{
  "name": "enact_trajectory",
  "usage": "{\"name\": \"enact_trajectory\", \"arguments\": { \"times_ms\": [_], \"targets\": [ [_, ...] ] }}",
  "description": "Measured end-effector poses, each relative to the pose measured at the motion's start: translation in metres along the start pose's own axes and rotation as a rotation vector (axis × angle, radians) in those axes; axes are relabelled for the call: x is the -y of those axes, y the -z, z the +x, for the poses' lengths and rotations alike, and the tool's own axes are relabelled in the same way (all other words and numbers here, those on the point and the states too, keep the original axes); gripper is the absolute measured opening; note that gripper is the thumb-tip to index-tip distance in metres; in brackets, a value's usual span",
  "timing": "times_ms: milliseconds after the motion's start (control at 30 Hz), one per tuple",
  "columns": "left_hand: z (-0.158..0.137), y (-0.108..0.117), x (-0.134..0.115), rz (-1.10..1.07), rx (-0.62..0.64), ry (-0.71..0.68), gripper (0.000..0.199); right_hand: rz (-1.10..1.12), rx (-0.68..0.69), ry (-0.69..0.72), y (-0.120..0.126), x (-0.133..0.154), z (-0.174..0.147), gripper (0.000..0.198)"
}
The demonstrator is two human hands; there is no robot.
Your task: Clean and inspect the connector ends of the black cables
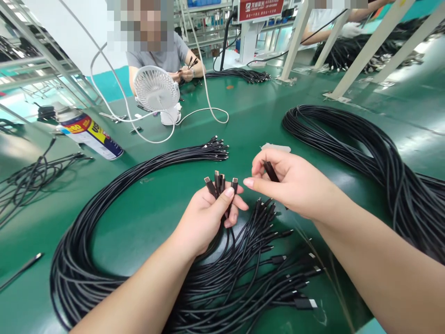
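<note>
My left hand is closed around several black USB cables, and their metal-tipped plugs point up above the thumb. To its right, my right hand has curled fingers around a slim black object, mostly hidden by the palm, so its kind is unclear. The two hands are apart. Below them lies a large bundle of black cables, with plug ends fanned out to the right. The same bundle loops around the left, and its other ends rest beyond my left hand.
A thick coil of black cable lies at right. A spray can and a white fan stand at the back left, with a white cord trailing. A co-worker handles cables across the green table. Slanted posts rise at right.
</note>
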State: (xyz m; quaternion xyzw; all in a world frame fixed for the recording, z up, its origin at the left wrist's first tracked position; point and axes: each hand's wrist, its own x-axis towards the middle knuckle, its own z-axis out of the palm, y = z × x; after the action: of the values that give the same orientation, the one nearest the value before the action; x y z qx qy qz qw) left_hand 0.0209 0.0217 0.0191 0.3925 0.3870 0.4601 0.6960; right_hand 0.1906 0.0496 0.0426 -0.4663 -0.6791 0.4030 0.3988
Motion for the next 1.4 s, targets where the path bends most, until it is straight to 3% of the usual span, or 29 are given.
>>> {"name": "enact_trajectory", "arguments": {
  "times_ms": [300,800,933,1100,1267,1400],
  "targets": [
    [-0.002,0.004,0.001,0.074,0.09,0.04,0.025,0.084,0.064,-0.004,-0.001,-0.001,-0.001,0.008],
    [-0.001,0.0,-0.001,0.049,0.075,-0.013,0.024,0.202,0.262,-0.095,-0.007,0.003,-0.005,0.012],
    [-0.001,-0.001,0.001,0.087,0.044,-0.019,0.03,0.202,0.236,-0.092,-0.008,0.001,-0.005,0.012],
    [-0.001,-0.001,0.003,-0.016,0.011,0.007,0.032,0.146,0.14,-0.079,-0.007,0.001,0.0,0.014],
    [-0.001,0.0,-0.002,-0.096,0.092,0.106,0.034,0.14,0.159,-0.113,-0.008,-0.006,0.003,0.016],
    [-0.002,0.0,-0.002,-0.087,0.079,0.085,0.029,0.124,0.098,-0.05,-0.01,-0.007,0.003,0.018]
  ]
}}
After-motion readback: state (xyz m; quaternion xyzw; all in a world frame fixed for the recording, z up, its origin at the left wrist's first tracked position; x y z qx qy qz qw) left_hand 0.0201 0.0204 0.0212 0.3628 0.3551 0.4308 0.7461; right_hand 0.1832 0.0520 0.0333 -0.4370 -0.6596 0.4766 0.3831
